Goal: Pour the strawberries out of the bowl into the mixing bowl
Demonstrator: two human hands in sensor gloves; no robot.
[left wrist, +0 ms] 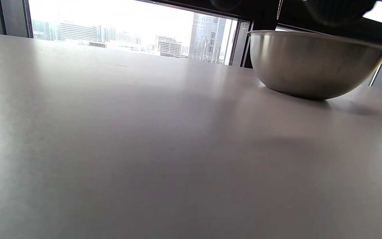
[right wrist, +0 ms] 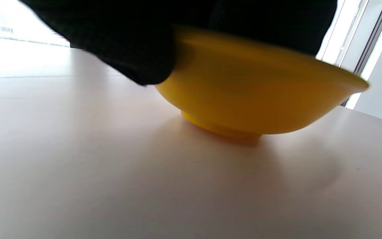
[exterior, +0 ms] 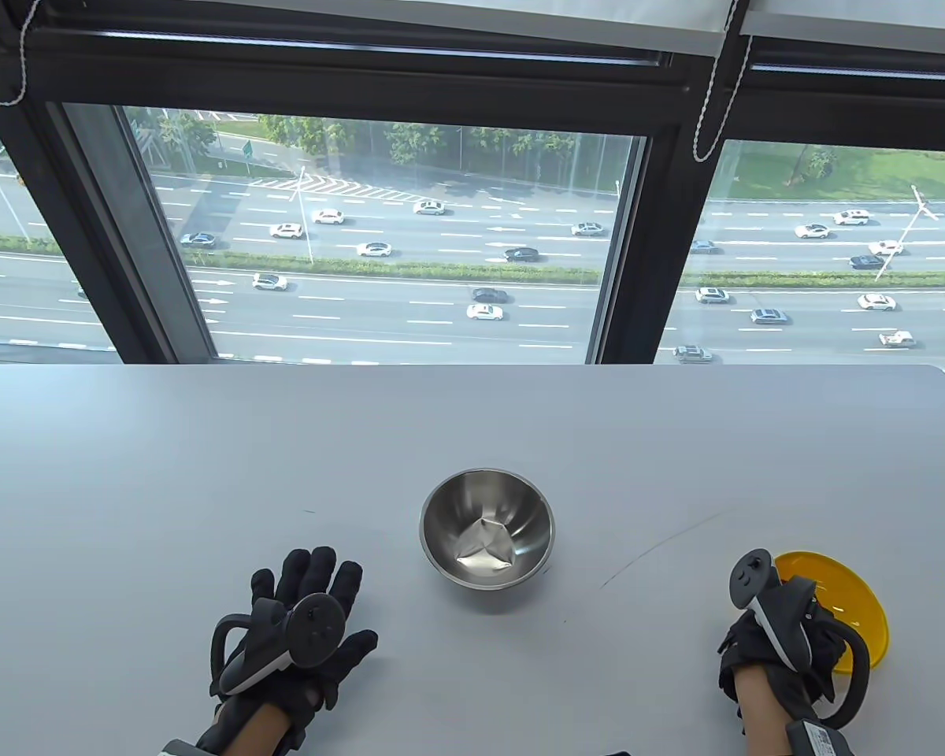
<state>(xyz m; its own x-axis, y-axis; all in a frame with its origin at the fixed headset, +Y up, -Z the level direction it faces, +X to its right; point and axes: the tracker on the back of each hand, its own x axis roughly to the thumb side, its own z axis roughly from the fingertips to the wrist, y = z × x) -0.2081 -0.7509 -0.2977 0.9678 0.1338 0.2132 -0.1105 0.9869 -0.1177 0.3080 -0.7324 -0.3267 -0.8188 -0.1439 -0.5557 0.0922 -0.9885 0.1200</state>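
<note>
The steel mixing bowl (exterior: 487, 529) stands upright in the middle of the table, and only reflections show inside it. It also shows in the left wrist view (left wrist: 313, 63). The yellow bowl (exterior: 850, 598) sits at the right, its foot on the table in the right wrist view (right wrist: 244, 96). My right hand (exterior: 787, 630) grips its near-left rim, gloved fingers (right wrist: 128, 43) over the edge. My left hand (exterior: 315, 598) lies flat on the table, fingers spread, left of the mixing bowl and apart from it. No strawberries show in any view.
The grey table (exterior: 205, 472) runs to a far edge against a large window (exterior: 378, 236). A thin dark line (exterior: 661, 543) marks the tabletop between the two bowls.
</note>
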